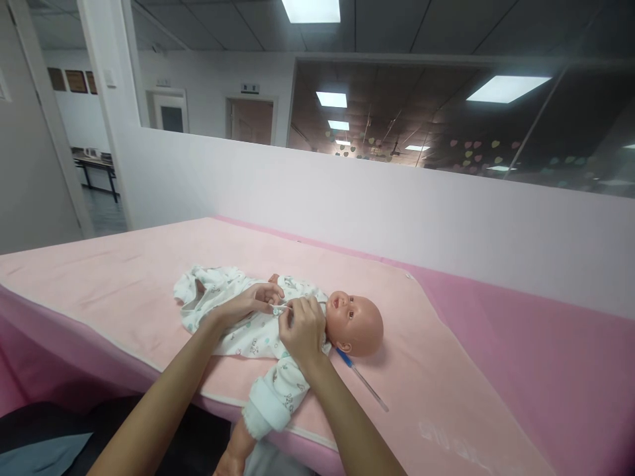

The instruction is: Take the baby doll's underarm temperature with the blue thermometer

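Observation:
A baby doll lies on its back with its head to the right, dressed in a white printed romper. Over the doll's chest, my left hand pinches a thin white tie string coming from the romper. Close beside it, my right hand has its fingers bent together at the string's other end, by the doll's neck. Part of the romper's front is hidden under my hands. One doll arm in a cuffed sleeve hangs over the table's near edge.
A pen-like stick with a blue end lies beside the doll's head. Pink cloth covers the table. A white low wall with glass above it stands behind, and a doorway is at the left.

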`<state>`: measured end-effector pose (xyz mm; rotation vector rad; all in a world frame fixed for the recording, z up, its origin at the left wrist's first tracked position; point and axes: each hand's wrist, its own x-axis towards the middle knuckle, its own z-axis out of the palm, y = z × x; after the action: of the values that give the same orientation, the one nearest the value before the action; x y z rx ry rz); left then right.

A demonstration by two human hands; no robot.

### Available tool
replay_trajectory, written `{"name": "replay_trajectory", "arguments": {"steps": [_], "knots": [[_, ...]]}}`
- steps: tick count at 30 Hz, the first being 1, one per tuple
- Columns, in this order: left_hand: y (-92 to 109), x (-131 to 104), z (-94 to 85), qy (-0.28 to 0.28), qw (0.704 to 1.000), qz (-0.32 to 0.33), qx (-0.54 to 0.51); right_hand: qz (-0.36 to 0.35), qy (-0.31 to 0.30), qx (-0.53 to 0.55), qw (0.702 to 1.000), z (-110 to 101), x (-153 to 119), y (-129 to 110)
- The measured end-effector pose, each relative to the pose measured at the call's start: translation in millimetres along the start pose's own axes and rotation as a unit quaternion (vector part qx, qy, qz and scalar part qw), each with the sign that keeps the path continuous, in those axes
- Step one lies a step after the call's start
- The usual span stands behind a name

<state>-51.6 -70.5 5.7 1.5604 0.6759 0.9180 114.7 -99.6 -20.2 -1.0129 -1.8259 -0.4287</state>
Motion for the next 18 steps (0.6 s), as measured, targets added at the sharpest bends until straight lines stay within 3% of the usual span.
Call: {"name": "replay_trajectory", "arguments": {"steps": [18], "knots": [[-6.0,1.5,0.9,0.015,0.998,0.037,0.045,0.081,-0.010,0.065,0.995,1.2,2.2,2.9]]}}
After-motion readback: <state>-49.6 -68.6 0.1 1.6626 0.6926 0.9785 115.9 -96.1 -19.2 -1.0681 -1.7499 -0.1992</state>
